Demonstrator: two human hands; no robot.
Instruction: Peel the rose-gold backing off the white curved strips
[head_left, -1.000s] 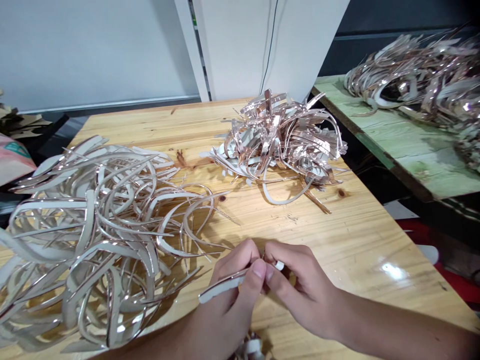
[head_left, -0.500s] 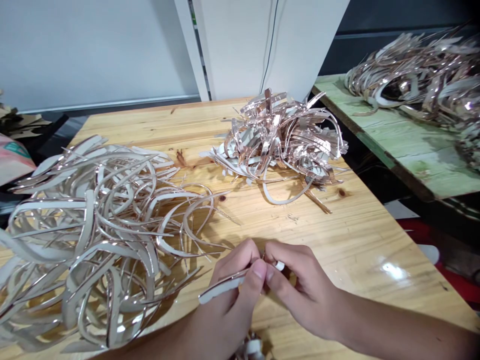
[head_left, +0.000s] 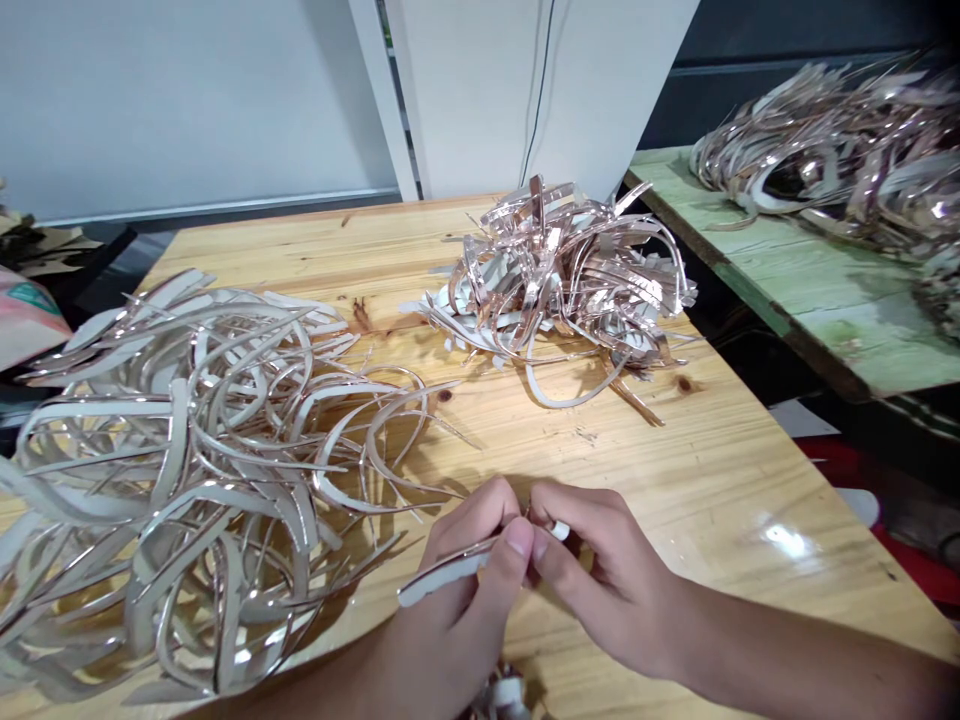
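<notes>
My left hand (head_left: 476, 575) pinches a curved strip (head_left: 446, 577), whitish on one face with a shiny rose-gold edge. One end of it sticks out to the left over the back of that hand. Thumb to thumb with it, my right hand (head_left: 600, 560) is closed too, and a short white end of strip (head_left: 559, 530) shows between its thumb and forefinger. The middle of the strip is hidden behind the fingers. Below my left wrist, a few shiny scraps (head_left: 508, 692) are partly visible at the bottom edge.
A large loose heap of curled strips (head_left: 225, 430) covers the left of the wooden table (head_left: 637, 450). Farther back lies a tangled rose-gold pile (head_left: 555, 280). On the right, a pale green board (head_left: 840, 300) carries more strips (head_left: 862, 160). A white panel (head_left: 480, 100) stands behind.
</notes>
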